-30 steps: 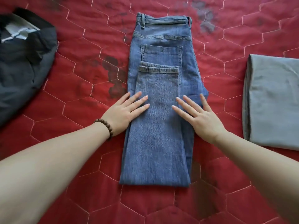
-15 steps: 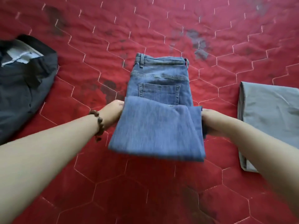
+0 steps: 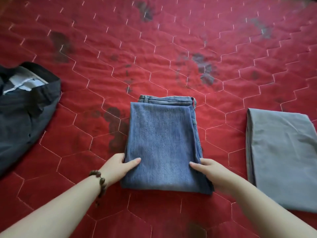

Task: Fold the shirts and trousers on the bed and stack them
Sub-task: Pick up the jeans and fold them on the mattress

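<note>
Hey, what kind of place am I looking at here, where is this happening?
Most likely a bedroom, on a bed: the whole surface is a soft red quilted bedspread with hexagon stitching, and clothes lie on it: folded blue denim jeans, a folded grey garment, a dark collared shirt.

Soft even daylight, blurred wide-angle edges

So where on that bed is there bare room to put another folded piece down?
The widest bare stretch of red quilt lies beyond the folded jeans. Narrower strips run between the jeans and the dark garment, and between the jeans and the grey folded cloth. It is crowded at the jeans' near corners, gripped by the left hand and right hand.
</note>
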### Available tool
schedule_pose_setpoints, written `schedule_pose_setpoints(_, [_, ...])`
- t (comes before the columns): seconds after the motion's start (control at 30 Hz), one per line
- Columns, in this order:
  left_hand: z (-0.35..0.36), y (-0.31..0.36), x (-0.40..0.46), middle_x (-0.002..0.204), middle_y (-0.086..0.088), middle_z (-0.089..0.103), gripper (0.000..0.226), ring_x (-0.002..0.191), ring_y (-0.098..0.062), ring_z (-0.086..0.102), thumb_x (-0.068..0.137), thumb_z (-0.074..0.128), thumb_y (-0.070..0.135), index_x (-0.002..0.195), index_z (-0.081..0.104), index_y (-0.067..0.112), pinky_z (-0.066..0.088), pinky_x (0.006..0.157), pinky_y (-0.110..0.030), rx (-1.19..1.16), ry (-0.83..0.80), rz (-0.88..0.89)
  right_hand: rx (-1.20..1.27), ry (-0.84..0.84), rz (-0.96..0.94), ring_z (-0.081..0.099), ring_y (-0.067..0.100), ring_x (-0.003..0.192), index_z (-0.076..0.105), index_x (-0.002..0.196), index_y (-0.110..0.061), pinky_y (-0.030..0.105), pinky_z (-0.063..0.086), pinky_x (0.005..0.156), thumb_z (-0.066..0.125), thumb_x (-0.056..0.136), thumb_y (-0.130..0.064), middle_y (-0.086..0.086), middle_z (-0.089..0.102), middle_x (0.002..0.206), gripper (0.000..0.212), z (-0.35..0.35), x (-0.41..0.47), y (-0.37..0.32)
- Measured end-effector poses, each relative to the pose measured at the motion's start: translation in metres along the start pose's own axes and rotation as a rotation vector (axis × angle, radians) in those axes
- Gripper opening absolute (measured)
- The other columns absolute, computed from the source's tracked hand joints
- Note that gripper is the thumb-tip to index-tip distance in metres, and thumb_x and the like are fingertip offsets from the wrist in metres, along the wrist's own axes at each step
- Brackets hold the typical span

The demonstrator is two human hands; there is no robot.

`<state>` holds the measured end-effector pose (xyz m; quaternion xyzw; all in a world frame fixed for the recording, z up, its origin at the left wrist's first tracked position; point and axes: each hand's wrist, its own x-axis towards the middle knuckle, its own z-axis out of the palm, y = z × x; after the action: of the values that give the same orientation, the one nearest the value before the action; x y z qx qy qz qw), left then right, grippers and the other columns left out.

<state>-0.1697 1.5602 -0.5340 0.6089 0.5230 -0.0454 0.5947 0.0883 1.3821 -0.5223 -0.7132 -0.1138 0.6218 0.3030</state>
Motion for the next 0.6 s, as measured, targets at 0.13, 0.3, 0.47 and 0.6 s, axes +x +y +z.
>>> schedule_pose_setpoints(0.13, [-0.005, 0.032, 0.018, 0.083, -0.001, 0.075, 0.012, 0.075, -0.011, 0.071, 0.086, 0.069, 0.022, 0.09, 0.069, 0.011, 0.053, 0.061, -0.021, -0.32, 0.113, 0.128, 0.034, 0.092, -0.212, 0.068, 0.027, 0.095, 0.065, 0.103, 0.002, 0.041, 0.053, 0.086, 0.07, 0.085, -0.028, 0.021, 0.07, 0.102, 0.036, 0.006, 0.011, -0.028])
schedule_pose_setpoints(0.3, [0.004, 0.063, 0.03, 0.09, -0.004, 0.075, 0.012, 0.078, -0.017, 0.071, 0.091, 0.062, 0.008, 0.093, 0.069, 0.017, 0.056, 0.062, -0.027, -0.509, 0.124, 0.182, -0.117, 0.286, -0.451, 0.067, 0.005, 0.09, 0.067, 0.099, -0.025, 0.018, 0.052, 0.074, 0.064, 0.091, -0.02, -0.009, 0.073, 0.095, 0.009, 0.018, 0.018, -0.043])
schedule_pose_setpoints(0.47, [-0.001, 0.084, 0.048, 0.093, -0.003, 0.075, 0.009, 0.085, -0.017, 0.071, 0.087, 0.068, 0.015, 0.095, 0.072, 0.019, 0.054, 0.072, -0.03, -0.447, 0.195, 0.279, 0.079, 0.399, -0.646, 0.066, 0.006, 0.096, 0.066, 0.102, -0.034, 0.019, 0.052, 0.078, 0.058, 0.092, -0.021, -0.009, 0.072, 0.102, 0.019, 0.011, 0.019, -0.047])
schedule_pose_setpoints(0.6, [0.013, 0.079, 0.063, 0.084, -0.012, 0.069, 0.024, 0.085, -0.03, 0.064, 0.086, 0.069, 0.026, 0.085, 0.065, 0.002, 0.047, 0.074, -0.034, 0.055, 0.479, 0.151, -0.158, 0.55, -0.499, 0.061, 0.014, 0.085, 0.065, 0.093, -0.018, 0.015, 0.042, 0.067, 0.058, 0.093, -0.01, -0.012, 0.068, 0.085, 0.011, 0.017, 0.042, -0.042])
